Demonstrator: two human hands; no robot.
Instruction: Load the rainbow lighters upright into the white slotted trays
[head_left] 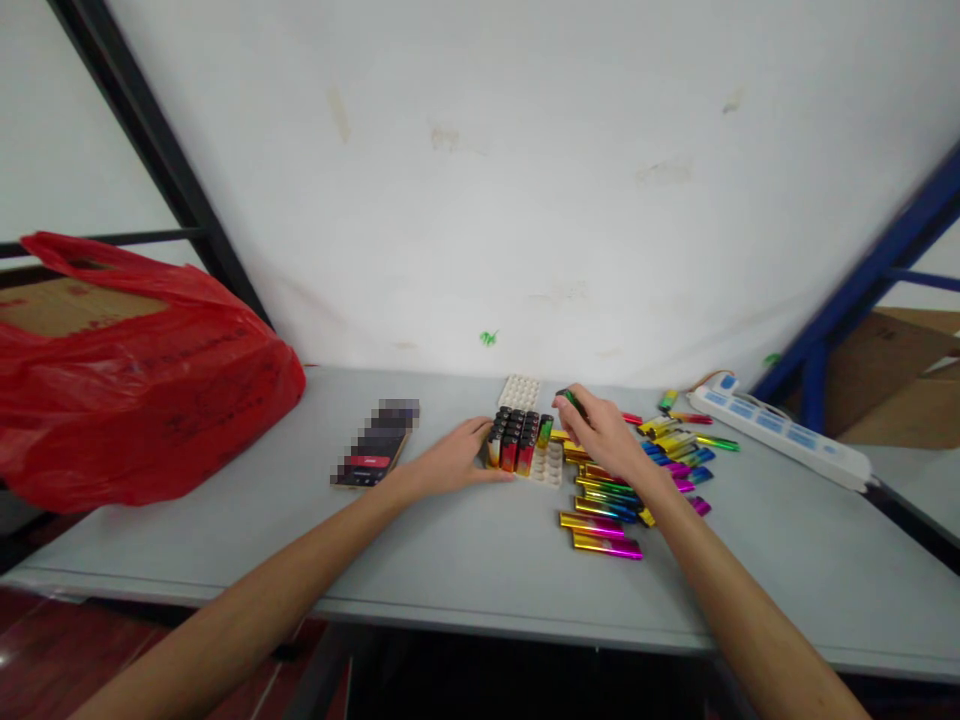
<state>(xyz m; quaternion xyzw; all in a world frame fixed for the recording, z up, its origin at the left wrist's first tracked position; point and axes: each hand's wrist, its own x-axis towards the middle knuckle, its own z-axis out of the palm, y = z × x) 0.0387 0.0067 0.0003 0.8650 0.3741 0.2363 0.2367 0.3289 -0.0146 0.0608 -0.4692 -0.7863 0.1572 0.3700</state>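
Note:
Upright lighters (509, 440) with black tops and shiny red, gold and green bodies stand in rows in a white tray with round pockets (551, 466). My left hand (459, 458) grips the left side of this tray, fingers behind and thumb along the front. Pinched in my right hand (600, 428), above the tray's right side, is a green lighter (571, 402) with a dark end. Under and beside my right forearm lie many loose lighters (607, 545) in gold, magenta, blue and green, flat on the grey table (465, 560).
Behind the filled rows lies another white pocketed tray (520, 390) against the wall. A phone (379, 445) rests left of my left hand. A red plastic bag (165, 390) with a carton fills the left end; a white power strip (780, 435) lies right.

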